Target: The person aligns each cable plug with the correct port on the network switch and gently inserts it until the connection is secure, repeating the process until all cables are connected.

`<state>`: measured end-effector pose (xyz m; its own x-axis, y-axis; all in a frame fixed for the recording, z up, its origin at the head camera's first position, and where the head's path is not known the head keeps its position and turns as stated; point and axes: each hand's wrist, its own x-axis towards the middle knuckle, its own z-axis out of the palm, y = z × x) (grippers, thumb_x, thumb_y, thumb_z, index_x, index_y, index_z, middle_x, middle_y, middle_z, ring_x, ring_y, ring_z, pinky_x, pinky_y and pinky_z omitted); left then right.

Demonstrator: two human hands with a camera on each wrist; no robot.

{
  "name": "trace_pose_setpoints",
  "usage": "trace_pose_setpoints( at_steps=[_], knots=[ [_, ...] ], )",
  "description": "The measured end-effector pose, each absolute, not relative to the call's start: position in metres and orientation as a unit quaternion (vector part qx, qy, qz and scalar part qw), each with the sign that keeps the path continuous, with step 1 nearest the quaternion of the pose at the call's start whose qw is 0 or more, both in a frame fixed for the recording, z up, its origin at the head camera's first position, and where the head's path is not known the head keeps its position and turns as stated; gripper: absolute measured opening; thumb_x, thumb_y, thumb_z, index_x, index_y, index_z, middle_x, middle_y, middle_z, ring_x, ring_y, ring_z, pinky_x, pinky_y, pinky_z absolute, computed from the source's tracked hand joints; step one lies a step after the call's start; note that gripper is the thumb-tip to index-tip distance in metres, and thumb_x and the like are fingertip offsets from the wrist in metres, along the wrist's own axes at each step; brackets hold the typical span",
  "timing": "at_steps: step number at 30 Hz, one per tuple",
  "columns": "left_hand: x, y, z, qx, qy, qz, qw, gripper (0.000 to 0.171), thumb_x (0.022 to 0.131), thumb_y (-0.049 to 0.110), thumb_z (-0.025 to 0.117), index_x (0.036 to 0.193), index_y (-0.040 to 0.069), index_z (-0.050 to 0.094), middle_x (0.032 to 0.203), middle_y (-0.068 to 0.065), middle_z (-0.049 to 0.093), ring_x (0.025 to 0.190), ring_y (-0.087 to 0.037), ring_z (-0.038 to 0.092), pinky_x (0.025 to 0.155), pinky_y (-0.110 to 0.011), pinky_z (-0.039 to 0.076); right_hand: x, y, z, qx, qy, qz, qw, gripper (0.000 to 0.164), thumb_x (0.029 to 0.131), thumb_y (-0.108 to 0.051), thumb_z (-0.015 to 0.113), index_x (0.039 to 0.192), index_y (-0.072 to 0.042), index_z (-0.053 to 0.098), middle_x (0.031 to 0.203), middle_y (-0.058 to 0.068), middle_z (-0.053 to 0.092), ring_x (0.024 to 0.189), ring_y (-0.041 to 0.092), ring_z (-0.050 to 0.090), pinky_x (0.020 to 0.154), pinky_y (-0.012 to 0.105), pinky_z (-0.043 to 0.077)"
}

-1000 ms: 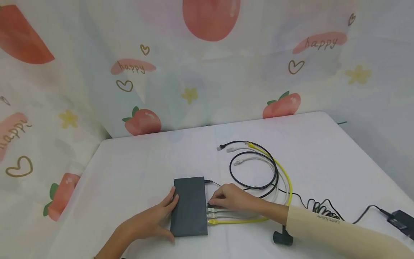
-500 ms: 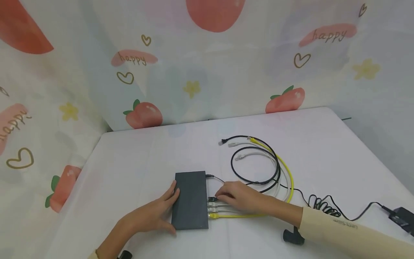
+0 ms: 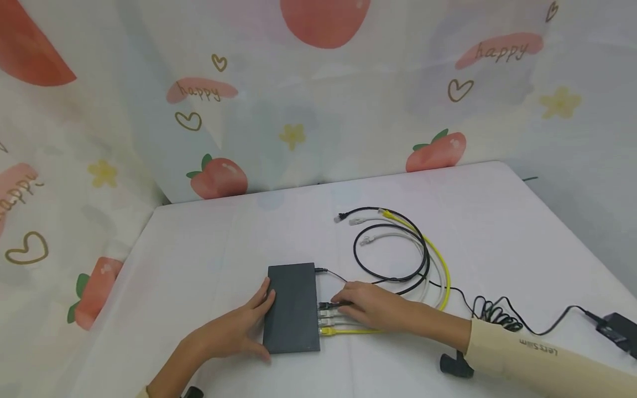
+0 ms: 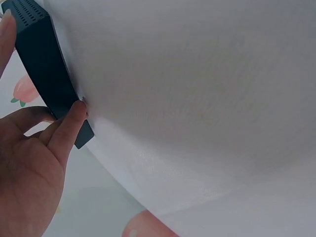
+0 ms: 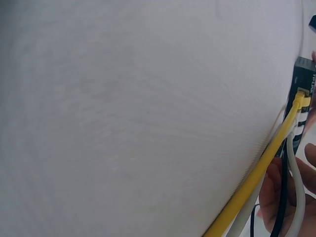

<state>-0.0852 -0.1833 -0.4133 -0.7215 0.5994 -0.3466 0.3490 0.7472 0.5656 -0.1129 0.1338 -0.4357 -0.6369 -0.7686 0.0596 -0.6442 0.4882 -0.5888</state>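
Note:
A flat black network switch [image 3: 291, 309] lies on the white table, and my left hand [image 3: 234, 331] holds it by its left side, the thumb at the near corner. In the left wrist view, the fingertips [image 4: 76, 111] press on the switch's long side wall. Along the right side, a black network cable's plug [image 3: 325, 305], two white plugs [image 3: 325, 317] and a yellow plug [image 3: 327, 331] sit in a row at the ports. My right hand [image 3: 373, 307] pinches the black cable just behind its plug. The right wrist view shows the yellow cable [image 5: 252, 177] running past that hand.
Beyond my right hand, the loose cable ends lie looped, with a black plug [image 3: 341, 217] among them. A thin power lead [image 3: 320, 270] enters the switch's far right corner. Its coiled cord [image 3: 497, 316] leads to a black adapter [image 3: 617, 331] at the right.
My right hand has slid slightly to the right along the black cable, so more of its plug shows. The left hand stays on the switch. The head view has shifted a little.

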Motion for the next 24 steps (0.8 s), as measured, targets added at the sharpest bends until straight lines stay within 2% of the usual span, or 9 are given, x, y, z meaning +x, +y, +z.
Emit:
trace_pose_setpoints(
  at_steps=[12, 17, 20, 24],
  knots=[
    [-0.083, -0.185, -0.409, 0.263, 0.897, 0.234, 0.266, 0.115, 0.068, 0.05, 0.077, 0.149, 0.001, 0.012, 0.155, -0.009, -0.015, 0.141, -0.025, 0.004, 0.106, -0.043, 0.026, -0.108, 0.131, -0.433, -0.429, 0.853, -0.284, 0.088, 0.025, 0.095, -0.017, 0.056, 0.114, -0.002, 0.064, 0.104, 0.002, 0.062, 0.097, 0.01, 0.056, 0.08, 0.026, 0.049],
    [-0.084, -0.185, -0.411, 0.26, 0.901, 0.237, 0.256, 0.102, 0.079, 0.056, 0.065, 0.148, 0.0, 0.016, 0.156, -0.01, -0.011, 0.14, -0.025, 0.008, 0.106, -0.043, 0.028, -0.109, 0.134, -0.431, -0.43, 0.859, -0.267, 0.073, 0.028, 0.096, -0.018, 0.056, 0.118, -0.003, 0.061, 0.106, 0.003, 0.06, 0.096, 0.012, 0.055, 0.079, 0.026, 0.048],
    [-0.086, -0.184, -0.414, 0.262, 0.906, 0.237, 0.232, 0.086, 0.089, 0.054, 0.055, 0.147, -0.001, 0.023, 0.156, -0.012, -0.003, 0.14, -0.025, 0.012, 0.106, -0.042, 0.029, -0.11, 0.14, -0.428, -0.421, 0.869, -0.256, 0.046, 0.03, 0.096, -0.02, 0.055, 0.122, -0.004, 0.059, 0.111, 0.003, 0.058, 0.098, 0.013, 0.054, 0.081, 0.028, 0.048],
    [-0.09, -0.186, -0.417, 0.257, 0.927, 0.239, 0.136, 0.064, 0.096, 0.04, 0.052, 0.142, -0.001, 0.037, 0.153, -0.016, 0.019, 0.135, -0.028, 0.028, 0.102, -0.044, 0.034, -0.113, 0.155, -0.419, -0.394, 0.885, -0.248, -0.02, 0.033, 0.097, -0.021, 0.053, 0.127, -0.006, 0.057, 0.122, 0.006, 0.055, 0.111, 0.02, 0.051, 0.091, 0.037, 0.045]
  ],
)
